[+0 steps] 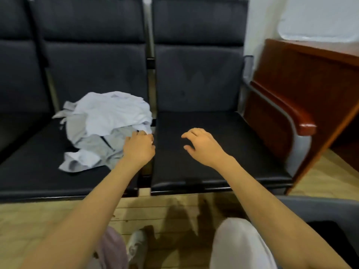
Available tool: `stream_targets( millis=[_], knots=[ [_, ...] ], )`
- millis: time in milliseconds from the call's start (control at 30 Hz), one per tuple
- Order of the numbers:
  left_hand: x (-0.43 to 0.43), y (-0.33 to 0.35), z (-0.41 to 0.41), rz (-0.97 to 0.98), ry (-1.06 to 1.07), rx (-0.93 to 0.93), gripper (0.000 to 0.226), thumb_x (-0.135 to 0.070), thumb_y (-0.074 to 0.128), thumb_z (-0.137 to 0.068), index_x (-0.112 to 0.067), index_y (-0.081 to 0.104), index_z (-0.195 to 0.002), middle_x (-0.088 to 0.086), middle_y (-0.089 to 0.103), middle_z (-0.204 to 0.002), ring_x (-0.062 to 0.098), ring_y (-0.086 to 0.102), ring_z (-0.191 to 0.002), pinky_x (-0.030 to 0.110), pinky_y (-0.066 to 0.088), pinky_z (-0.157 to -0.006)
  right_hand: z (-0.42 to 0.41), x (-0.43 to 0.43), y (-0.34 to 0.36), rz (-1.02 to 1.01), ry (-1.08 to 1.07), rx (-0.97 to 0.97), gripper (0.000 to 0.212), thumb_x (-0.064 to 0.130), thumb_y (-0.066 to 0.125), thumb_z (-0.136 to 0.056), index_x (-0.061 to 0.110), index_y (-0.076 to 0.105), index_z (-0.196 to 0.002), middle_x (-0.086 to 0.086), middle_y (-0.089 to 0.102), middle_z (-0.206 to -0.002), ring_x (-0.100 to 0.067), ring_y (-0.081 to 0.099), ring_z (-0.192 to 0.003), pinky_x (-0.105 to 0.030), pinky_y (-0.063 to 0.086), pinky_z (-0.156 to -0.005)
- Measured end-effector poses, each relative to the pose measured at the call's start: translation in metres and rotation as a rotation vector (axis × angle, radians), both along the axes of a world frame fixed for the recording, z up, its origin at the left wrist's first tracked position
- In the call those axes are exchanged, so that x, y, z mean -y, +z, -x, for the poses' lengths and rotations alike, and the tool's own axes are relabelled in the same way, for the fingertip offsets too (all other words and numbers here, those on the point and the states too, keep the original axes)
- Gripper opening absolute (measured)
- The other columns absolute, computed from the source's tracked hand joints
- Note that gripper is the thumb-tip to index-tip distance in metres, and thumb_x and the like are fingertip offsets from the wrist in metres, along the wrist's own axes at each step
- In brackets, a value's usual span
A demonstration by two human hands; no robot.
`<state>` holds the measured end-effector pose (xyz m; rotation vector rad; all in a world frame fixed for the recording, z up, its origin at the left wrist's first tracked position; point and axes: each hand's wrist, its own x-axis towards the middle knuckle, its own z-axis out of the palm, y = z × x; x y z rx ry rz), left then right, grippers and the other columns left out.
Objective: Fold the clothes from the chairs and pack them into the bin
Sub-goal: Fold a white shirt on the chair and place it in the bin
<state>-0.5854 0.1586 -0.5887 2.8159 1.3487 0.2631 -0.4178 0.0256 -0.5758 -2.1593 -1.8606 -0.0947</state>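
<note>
A crumpled heap of white and light grey clothes (103, 125) lies on the seat of the middle black chair (38, 171). My left hand (138, 147) reaches to the heap's right edge, its fingers curled onto a white fold of cloth there. My right hand (202, 145) hovers over the bare seat of the right black chair (223, 152), fingers loosely bent and holding nothing. A grey bin (314, 210) shows at the lower right, only its rim and dark inside in view.
A third black chair (15, 94) stands at the far left. A red-brown wooden cabinet (310, 84) and a wooden armrest (291, 111) stand right of the chairs. Below are the wooden floor (174, 220), my knees and a shoe.
</note>
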Motion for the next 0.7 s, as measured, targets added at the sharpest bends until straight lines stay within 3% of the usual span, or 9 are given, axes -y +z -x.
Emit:
stream_targets(
  millis=[167, 300, 367, 467, 567, 633, 700],
  knots=[
    [-0.059, -0.023, 0.056, 0.098, 0.252, 0.217, 0.038, -0.024, 0.055, -0.092, -0.015, 0.056, -0.129, 0.011, 0.042, -0.140, 0.031, 0.033, -0.130, 0.040, 0.034, -0.102, 0.041, -0.098, -0.013, 0.106, 0.127, -0.015, 0.041, 0.024, 0.050, -0.097, 0.015, 0.046, -0.137, -0.005, 0.046, -0.137, -0.025, 0.036, -0.131, -0.039, 0.034, -0.106],
    [-0.099, -0.041, 0.078, 0.149, 0.362, 0.250, 0.048, -0.026, 0.057, -0.091, -0.016, 0.049, -0.137, 0.011, 0.034, -0.148, 0.030, 0.025, -0.138, 0.042, 0.031, -0.106, 0.062, -0.169, -0.029, 0.164, 0.194, -0.059, 0.048, 0.024, 0.051, -0.096, 0.014, 0.041, -0.141, -0.010, 0.042, -0.141, -0.030, 0.036, -0.131, -0.043, 0.037, -0.102],
    [-0.114, -0.049, 0.083, 0.209, 0.381, 0.230, 0.045, -0.027, 0.053, -0.092, -0.018, 0.049, -0.136, 0.009, 0.035, -0.148, 0.030, 0.028, -0.137, 0.042, 0.032, -0.106, 0.070, -0.203, -0.035, 0.162, 0.211, -0.087, 0.049, 0.022, 0.050, -0.096, 0.014, 0.038, -0.143, -0.012, 0.041, -0.139, -0.031, 0.038, -0.128, -0.042, 0.040, -0.099],
    [-0.120, -0.071, 0.090, 0.347, 0.349, 0.020, 0.037, -0.034, 0.042, -0.097, -0.023, 0.054, -0.130, 0.006, 0.045, -0.141, 0.029, 0.040, -0.128, 0.042, 0.037, -0.103, 0.085, -0.249, -0.041, 0.153, 0.223, -0.145, 0.053, 0.023, 0.049, -0.097, 0.016, 0.032, -0.147, -0.014, 0.036, -0.142, -0.033, 0.036, -0.128, -0.041, 0.037, -0.102],
    [-0.117, -0.092, 0.092, 0.495, 0.295, -0.038, 0.047, -0.038, 0.038, -0.100, -0.026, 0.035, -0.145, 0.002, 0.026, -0.153, 0.026, 0.026, -0.139, 0.046, 0.028, -0.110, 0.103, -0.285, -0.050, 0.127, 0.229, -0.193, 0.057, 0.026, 0.053, -0.096, 0.018, 0.031, -0.147, -0.013, 0.031, -0.144, -0.032, 0.031, -0.130, -0.042, 0.035, -0.103],
    [-0.117, -0.094, 0.091, 0.471, 0.278, 0.000, 0.048, -0.037, 0.038, -0.100, -0.026, 0.032, -0.146, 0.001, 0.024, -0.153, 0.025, 0.022, -0.141, 0.046, 0.026, -0.111, 0.111, -0.302, -0.059, 0.136, 0.213, -0.177, 0.052, 0.025, 0.055, -0.094, 0.018, 0.038, -0.142, -0.011, 0.032, -0.142, -0.030, 0.030, -0.130, -0.040, 0.035, -0.102],
    [-0.118, -0.094, 0.092, 0.443, 0.268, 0.015, 0.048, -0.037, 0.038, -0.100, -0.026, 0.033, -0.145, 0.001, 0.026, -0.152, 0.024, 0.023, -0.140, 0.046, 0.026, -0.111, 0.115, -0.314, -0.068, 0.086, 0.202, -0.104, 0.032, 0.015, 0.052, -0.094, 0.011, 0.052, -0.126, -0.012, 0.040, -0.132, -0.030, 0.037, -0.123, -0.037, 0.038, -0.094]
  ],
)
